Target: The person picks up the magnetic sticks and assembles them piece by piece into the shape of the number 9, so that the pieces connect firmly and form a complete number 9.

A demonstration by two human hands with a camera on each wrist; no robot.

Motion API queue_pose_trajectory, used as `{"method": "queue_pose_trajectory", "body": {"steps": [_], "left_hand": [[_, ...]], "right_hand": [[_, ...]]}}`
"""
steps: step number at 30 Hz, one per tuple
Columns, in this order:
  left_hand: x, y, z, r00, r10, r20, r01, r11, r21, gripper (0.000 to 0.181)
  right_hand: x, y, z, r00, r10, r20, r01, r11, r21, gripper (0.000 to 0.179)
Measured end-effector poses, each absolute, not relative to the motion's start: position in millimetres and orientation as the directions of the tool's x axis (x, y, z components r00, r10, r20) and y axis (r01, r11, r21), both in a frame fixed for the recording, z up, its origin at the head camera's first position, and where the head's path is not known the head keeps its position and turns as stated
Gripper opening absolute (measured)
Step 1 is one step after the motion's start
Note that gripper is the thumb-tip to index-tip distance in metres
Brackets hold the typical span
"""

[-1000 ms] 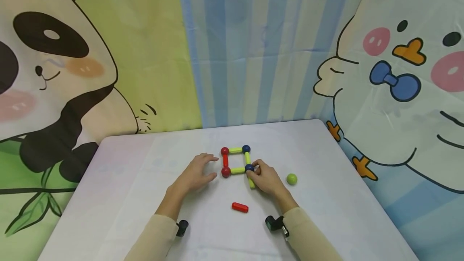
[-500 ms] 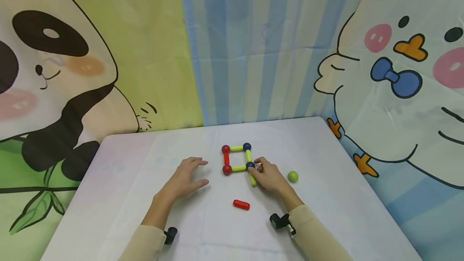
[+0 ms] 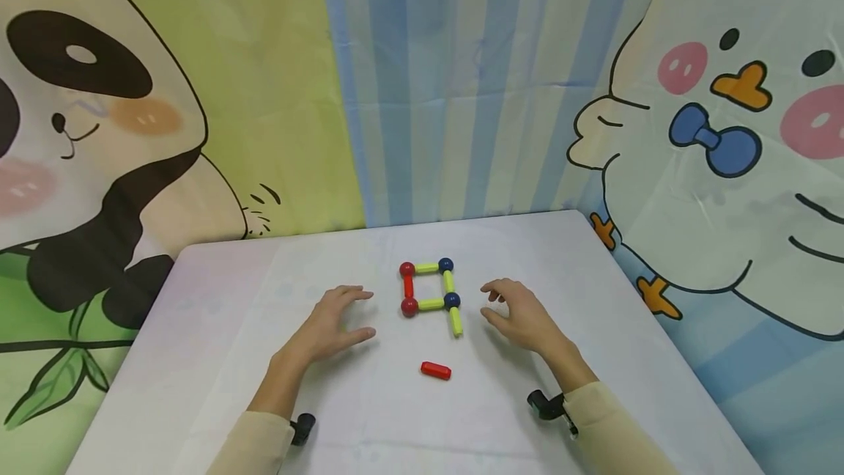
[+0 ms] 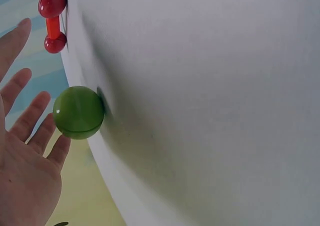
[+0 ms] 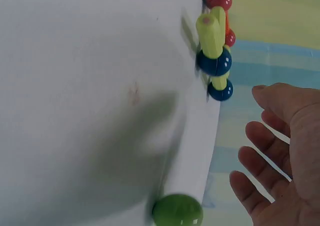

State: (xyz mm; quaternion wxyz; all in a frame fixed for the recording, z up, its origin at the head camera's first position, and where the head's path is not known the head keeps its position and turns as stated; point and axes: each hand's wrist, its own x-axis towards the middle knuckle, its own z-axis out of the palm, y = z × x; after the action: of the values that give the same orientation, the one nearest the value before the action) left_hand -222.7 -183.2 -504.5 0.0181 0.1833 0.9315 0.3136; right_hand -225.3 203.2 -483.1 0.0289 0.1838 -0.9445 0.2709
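Note:
On the table lies a square of magnetic rods and balls. Its left side is a red rod (image 3: 408, 286) between two red balls (image 3: 409, 306); two blue balls (image 3: 451, 300) mark the right corners, joined by yellow-green rods (image 3: 431, 304). Another yellow-green rod (image 3: 456, 322) points from the near blue ball toward me. My left hand (image 3: 330, 325), fingers spread, is left of the square and holds nothing; a green ball (image 4: 78, 112) is beside its fingers in the left wrist view. Right of the square, my right hand (image 3: 524, 317) holds nothing, fingers loosely bent. Near it is another green ball (image 5: 177, 210), hidden in the head view.
A loose red rod (image 3: 436, 370) lies on the white tabletop (image 3: 382, 416), nearer to me than the square. Behind the table hangs a cartoon-printed curtain (image 3: 428, 94). A small black camera is strapped to each wrist.
My right hand has let go of the near blue ball corner and moved right, now covering the green ball in the head view. My left hand has drawn back left from the square.

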Motion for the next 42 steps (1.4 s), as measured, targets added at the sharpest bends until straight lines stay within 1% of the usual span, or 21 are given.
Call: {"method": "queue_pose_trajectory", "body": {"steps": [6,9,11,19,25,34,42], "left_hand": [[-229,-173,-507,-0.931,0.362,0.053,0.324,0.749,0.578,0.065],[-232,-163,-505,-0.928,0.371,0.04,0.326,0.755,0.568,0.063],[-233,-155,-504,-0.926,0.377,0.021,0.324,0.765,0.556,0.062],[-240,-129,-498,-0.916,0.402,0.014,0.354,0.79,0.5,0.055],[-242,-118,-500,-0.917,0.399,-0.008,0.345,0.802,0.488,0.056],[-242,-109,-496,-0.906,0.423,-0.012,0.369,0.802,0.47,0.058],[-244,-103,-500,-0.91,0.414,-0.032,0.355,0.814,0.46,0.056]], "right_hand": [[-219,227,-486,-0.916,-0.328,0.231,-0.397,0.82,-0.413,0.038],[-216,239,-491,-0.913,-0.32,0.253,-0.399,0.829,-0.392,0.039],[-214,246,-495,-0.92,-0.307,0.244,-0.384,0.833,-0.399,0.041],[-210,259,-503,-0.932,-0.299,0.207,-0.362,0.82,-0.444,0.043],[-207,262,-505,-0.938,-0.293,0.183,-0.346,0.814,-0.466,0.044],[-204,265,-510,-0.948,-0.275,0.163,-0.319,0.815,-0.484,0.045],[-202,260,-515,-0.94,-0.302,0.157,-0.339,0.79,-0.511,0.038]]}}
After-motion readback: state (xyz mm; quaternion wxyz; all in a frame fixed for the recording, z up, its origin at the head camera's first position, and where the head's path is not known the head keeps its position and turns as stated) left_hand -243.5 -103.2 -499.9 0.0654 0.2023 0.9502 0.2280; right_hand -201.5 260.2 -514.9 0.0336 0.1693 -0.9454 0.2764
